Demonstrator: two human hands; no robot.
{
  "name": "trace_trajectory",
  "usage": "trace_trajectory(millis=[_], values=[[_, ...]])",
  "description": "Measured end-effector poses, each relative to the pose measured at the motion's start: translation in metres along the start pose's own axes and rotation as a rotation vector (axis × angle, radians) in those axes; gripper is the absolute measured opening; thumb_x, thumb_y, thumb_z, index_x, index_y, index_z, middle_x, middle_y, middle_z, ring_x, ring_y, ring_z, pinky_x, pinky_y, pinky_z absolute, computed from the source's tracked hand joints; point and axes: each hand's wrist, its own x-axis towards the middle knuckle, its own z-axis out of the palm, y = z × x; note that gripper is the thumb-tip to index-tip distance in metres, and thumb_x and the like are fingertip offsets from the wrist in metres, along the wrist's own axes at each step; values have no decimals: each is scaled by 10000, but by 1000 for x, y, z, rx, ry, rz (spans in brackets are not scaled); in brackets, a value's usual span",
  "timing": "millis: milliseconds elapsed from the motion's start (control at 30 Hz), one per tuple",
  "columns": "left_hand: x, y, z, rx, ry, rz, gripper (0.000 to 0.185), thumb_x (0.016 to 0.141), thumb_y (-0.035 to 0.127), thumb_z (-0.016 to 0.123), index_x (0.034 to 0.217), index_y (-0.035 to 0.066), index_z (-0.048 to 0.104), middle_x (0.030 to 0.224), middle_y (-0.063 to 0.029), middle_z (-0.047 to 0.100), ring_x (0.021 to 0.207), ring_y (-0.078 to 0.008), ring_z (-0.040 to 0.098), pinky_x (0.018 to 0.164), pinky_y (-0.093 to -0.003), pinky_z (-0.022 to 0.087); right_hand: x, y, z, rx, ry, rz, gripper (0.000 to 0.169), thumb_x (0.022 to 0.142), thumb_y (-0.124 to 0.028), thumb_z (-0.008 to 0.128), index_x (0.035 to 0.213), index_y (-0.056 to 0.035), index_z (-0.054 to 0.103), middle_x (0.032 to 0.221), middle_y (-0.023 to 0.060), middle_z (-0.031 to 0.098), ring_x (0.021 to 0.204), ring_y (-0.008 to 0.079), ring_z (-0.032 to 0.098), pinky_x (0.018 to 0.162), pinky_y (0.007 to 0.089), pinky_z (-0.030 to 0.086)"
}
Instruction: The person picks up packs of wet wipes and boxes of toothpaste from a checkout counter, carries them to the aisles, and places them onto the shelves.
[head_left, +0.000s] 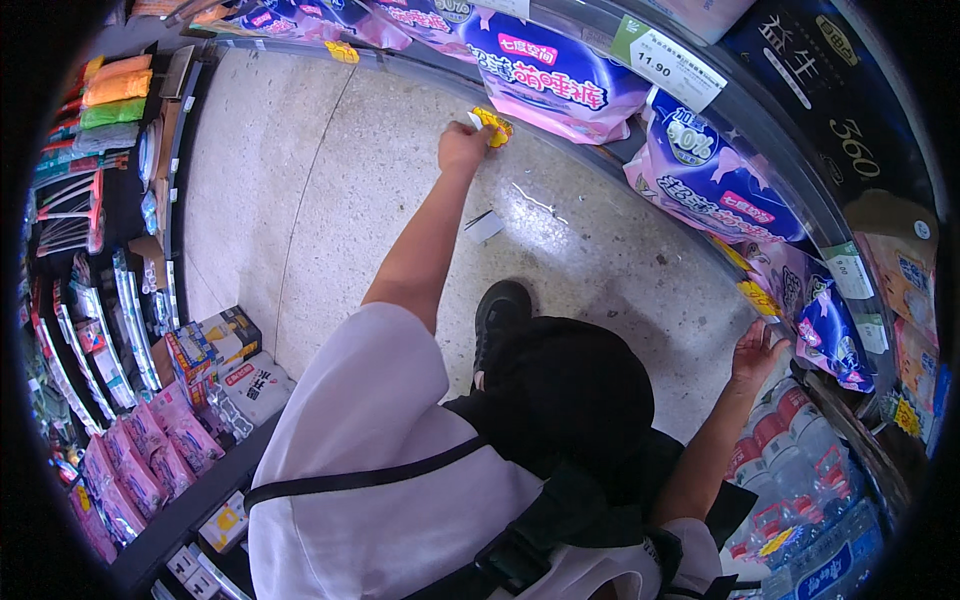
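Note:
My left hand (461, 148) reaches forward over the floor, its fingers pinching a yellow flower-shaped tag (495, 127) with a white piece beside it. The tag is close to the lower shelf edge; I cannot tell whether it touches it. To the right, my right hand (756, 358) is held palm up with nothing visible in it. Its fingertips are just below another yellow tag (759, 298) on the shelf edge. Blue and pink plastic packs (551, 75) line the shelf above my left hand, and a similar pack (829, 334) is near my right hand.
A white card (484, 226) lies on the speckled floor ahead of my black shoe (504, 307). Bottles in shrink-wrapped packs (787, 457) stand beside my right forearm. Green-and-white price labels (667, 64) front the upper shelf. Leftward, shelves hold pink packs (142, 457) and boxes (225, 334).

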Motion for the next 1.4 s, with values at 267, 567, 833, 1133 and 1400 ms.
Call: trace_trajectory(millis=[267, 567, 833, 1133, 1400], values=[[0, 6, -8, 256, -22, -154, 418, 634, 379, 756, 882, 52, 682, 953, -162, 667, 902, -287, 650, 756, -382, 512, -14, -5, 15, -160, 26, -21, 647, 799, -568, 594, 1155, -42, 469, 1080, 146, 612, 886, 203, 635, 690, 254, 529], [-11, -34, -72, -456, -10, -210, 227, 708, 222, 663, 750, 0, 642, 714, -123, 641, 602, -169, 613, 516, -295, 454, -8, 11, 8, -144, 73, 6, 705, 786, -575, 607, 1189, -28, 419, 1080, 178, 598, 857, 204, 635, 691, 259, 534], [45, 65, -106, -972, -157, -246, 141, 793, 160, 593, 702, 59, 555, 601, -55, 541, 463, -133, 459, 417, -264, 317, -13, 13, 21, -164, 25, 13, 713, 786, -563, 616, 1219, -35, 411, 1039, 148, 617, 843, 199, 639, 674, 248, 532], [79, 74, -94, -948, -162, -282, 103, 794, 113, 585, 824, 30, 532, 613, -51, 482, 455, -163, 445, 404, -282, 355, -14, 7, 4, -94, 90, 1, 769, 808, -525, 615, 1297, -14, 313, 1201, 186, 535, 988, 236, 602, 787, 291, 529], [-7, -51, -61, 223, -29, 194, 292, 718, 301, 681, 791, 24, 625, 709, -130, 643, 623, -221, 627, 579, -343, 489, -4, 15, 9, -133, 69, 10, 693, 833, -513, 590, 1257, -15, 361, 1136, 188, 568, 922, 241, 619, 734, 298, 533]])
